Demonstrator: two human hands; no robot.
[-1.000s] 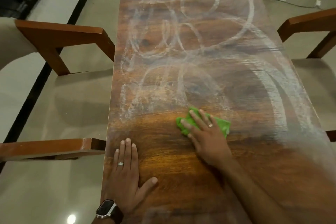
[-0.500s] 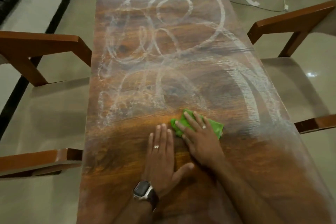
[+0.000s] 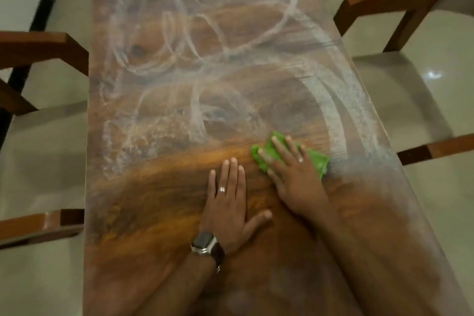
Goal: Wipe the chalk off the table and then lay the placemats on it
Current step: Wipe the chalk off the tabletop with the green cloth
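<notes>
A long brown wooden table [image 3: 154, 213] runs away from me. White chalk loops and smears [image 3: 210, 41] cover its far half and right side; the near band looks wiped and glossy. My right hand [image 3: 295, 177] lies flat with spread fingers on a crumpled green cloth [image 3: 316, 161], pressing it to the wood at the edge of the chalk. My left hand [image 3: 228, 202], with a ring and a wristwatch, rests palm down on the wiped wood just left of the cloth, holding nothing. No placemats are in view.
Wooden chairs stand on both sides: one at the left [image 3: 43, 49] with a second armrest nearer [image 3: 33, 226], one at the right [image 3: 400, 0] with an armrest [image 3: 441, 146] close to the table edge. Pale tiled floor lies around.
My left hand has slid right from the table's near left to beside the cloth. The right hand and cloth have shifted a little to the right, and my view has moved closer.
</notes>
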